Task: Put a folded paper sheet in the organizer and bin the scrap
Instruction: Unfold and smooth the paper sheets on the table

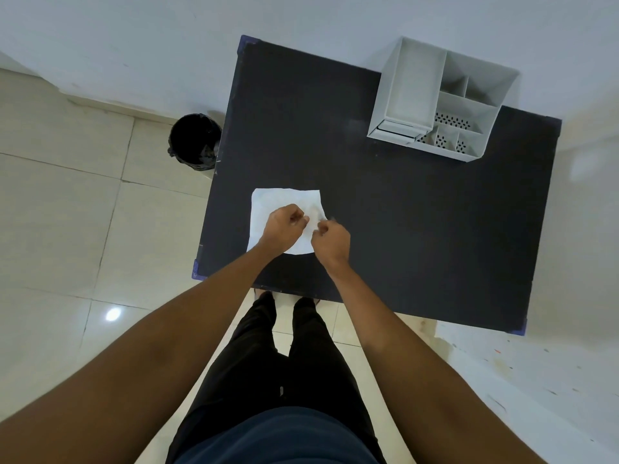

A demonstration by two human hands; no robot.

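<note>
Near the desk's point(385, 229) front left corner, both hands, left point(284, 226) and right point(330, 239), pinch the white paper sheet point(284, 199) (light, limp, easily creased), best held by its edges.

hands point(308, 229) hide paper sheet point(281, 202) middle | grip blurred | bin point(194, 142) interior too dark

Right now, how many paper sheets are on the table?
1: a white paper sheet near the table's front-left edge, under both hands. More layers beneath cannot be ruled out.
</note>
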